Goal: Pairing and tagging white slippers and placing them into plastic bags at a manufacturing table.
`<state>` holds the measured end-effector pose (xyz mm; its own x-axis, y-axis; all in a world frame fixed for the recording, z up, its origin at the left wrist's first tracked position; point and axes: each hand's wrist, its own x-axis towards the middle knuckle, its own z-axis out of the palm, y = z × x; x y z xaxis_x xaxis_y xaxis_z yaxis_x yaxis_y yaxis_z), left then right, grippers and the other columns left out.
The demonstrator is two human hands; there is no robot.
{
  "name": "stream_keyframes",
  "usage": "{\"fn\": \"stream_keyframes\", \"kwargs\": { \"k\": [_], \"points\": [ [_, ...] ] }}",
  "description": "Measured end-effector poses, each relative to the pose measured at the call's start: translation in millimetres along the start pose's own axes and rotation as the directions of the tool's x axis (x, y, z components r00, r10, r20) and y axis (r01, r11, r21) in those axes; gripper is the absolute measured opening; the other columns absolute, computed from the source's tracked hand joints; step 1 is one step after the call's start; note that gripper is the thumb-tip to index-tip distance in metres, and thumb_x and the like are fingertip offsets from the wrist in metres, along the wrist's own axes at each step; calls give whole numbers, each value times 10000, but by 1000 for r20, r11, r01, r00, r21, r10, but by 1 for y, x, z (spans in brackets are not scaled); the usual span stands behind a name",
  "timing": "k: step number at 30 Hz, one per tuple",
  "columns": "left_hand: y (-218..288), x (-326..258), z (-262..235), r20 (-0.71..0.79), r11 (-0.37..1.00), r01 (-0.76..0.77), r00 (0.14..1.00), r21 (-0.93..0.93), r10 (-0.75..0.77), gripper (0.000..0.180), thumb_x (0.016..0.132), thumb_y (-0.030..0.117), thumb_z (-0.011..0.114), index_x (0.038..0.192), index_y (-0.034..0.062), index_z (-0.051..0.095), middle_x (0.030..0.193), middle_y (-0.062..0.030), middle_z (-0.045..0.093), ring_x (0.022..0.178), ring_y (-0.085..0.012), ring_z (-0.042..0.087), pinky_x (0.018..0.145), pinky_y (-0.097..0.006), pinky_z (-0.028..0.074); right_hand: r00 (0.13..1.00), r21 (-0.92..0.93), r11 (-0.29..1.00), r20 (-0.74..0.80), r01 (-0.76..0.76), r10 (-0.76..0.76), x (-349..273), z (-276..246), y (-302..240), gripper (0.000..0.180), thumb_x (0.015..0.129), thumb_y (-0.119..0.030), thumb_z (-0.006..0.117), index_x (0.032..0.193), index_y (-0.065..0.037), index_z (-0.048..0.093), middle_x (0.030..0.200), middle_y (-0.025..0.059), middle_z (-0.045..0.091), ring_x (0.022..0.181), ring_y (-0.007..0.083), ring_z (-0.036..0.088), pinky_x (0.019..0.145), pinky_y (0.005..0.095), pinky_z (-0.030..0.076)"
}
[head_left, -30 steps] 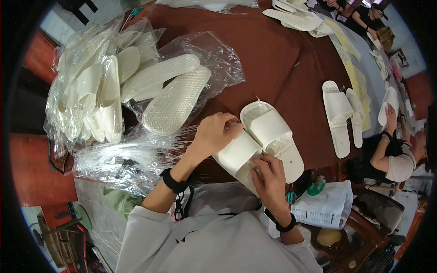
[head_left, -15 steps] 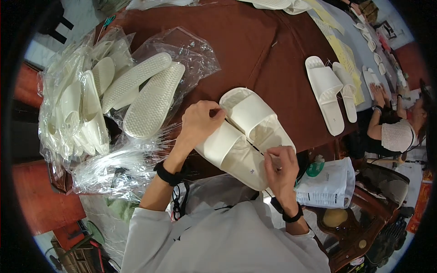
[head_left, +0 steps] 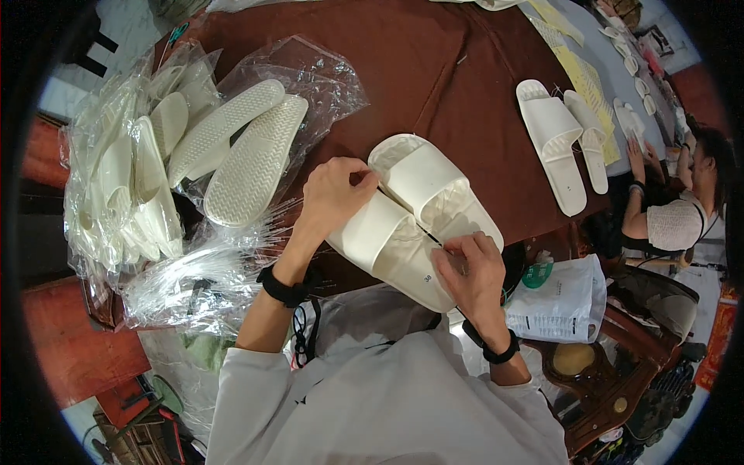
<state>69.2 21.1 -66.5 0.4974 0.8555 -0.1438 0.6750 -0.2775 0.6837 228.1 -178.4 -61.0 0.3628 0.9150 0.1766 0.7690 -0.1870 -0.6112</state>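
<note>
Curling your left hand (head_left: 335, 198) and right hand (head_left: 474, 267) over the left white slipper (head_left: 381, 242).
Fingers bend inward; whether either pinches anything, you cannot tell. This slipper lies beside the right slipper (head_left: 426, 184) at the brown surface's (head_left: 480, 128) near edge, probably light, flexible, slightly slick; grip its sole edge.

1. Slippers (head_left: 370, 236) at the left hand (head_left: 337, 198) and right hand (head_left: 471, 270): creamy white, the nearer one with a small dark mark on its plain insole.
2. Upturned soles (head_left: 256, 164), left of the left hand: off-white, zigzag tread pattern.
3. Plastic wrapping (head_left: 329, 77), beyond the left hand: clear, with white glints.
4. Cloth (head_left: 395, 70), beyond both hands: plain reddish brown.
5. Wristbands (head_left: 288, 290), behind the hands: black.
6. Shirt (head_left: 395, 403), below the grip: light grey.
7. Paired slippers (head_left: 559, 133), right of the right hand: white.
8. Paper (head_left: 593, 97), beyond those: yellow.
</note>
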Motion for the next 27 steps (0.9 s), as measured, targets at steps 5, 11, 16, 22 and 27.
{"fn": "stream_keyframes", "kwargs": {
  "k": [5, 11, 16, 22, 27],
  "points": [
    [-1, -4, 3, -73, 999, -46, 996, -16, 45, 229, 784, 230, 680, 944, 68, 706, 893, -148, 680, 808, -320, 662, 715, -415, 517, 997, 66, 996, -31, -67, 69, -4, -2, 0, 112, 760, -71, 719, 834, -41, 641, 803, 99, 588, 755, 298, 583, 667, 389, 463],
    [60, -48, -6, -285, 850, -512, 802, 124, 525, 293, 775, 61, 690, 1063, 36, 640, 1055, -142, 606, 960, -309, 596, 805, -384, 491, 994, 36, 999, -106, -2, 6, -5, -17, 3, 134, 739, -38, 713, 848, -46, 635, 815, 101, 582, 781, 299, 577, 674, 385, 457],
    [61, -69, 33, -13, 706, -702, 708, 91, 706, 231, 730, 4, 643, 958, 46, 650, 973, -85, 620, 886, -267, 589, 778, -381, 474, 986, 33, 990, -101, 134, -130, -2, -19, -5, 159, 736, -29, 704, 872, -59, 627, 838, 97, 578, 762, 294, 567, 661, 388, 448],
    [58, -66, 35, 63, 681, -720, 692, 138, 719, 207, 701, 5, 633, 898, 67, 647, 844, -42, 607, 838, -237, 579, 717, -353, 441, 983, 50, 986, -103, 158, -152, -6, -19, -4, 160, 733, -32, 698, 864, -64, 612, 822, 95, 559, 732, 290, 548, 638, 394, 430],
    [53, -63, 43, 54, 653, -743, 665, 149, 745, 192, 668, 21, 623, 856, 56, 604, 827, -47, 562, 846, -227, 551, 725, -347, 413, 982, 59, 985, -114, 161, -153, -5, -15, -6, 165, 721, -28, 692, 862, -51, 610, 795, 98, 550, 705, 285, 535, 617, 385, 426]
  ]
}}
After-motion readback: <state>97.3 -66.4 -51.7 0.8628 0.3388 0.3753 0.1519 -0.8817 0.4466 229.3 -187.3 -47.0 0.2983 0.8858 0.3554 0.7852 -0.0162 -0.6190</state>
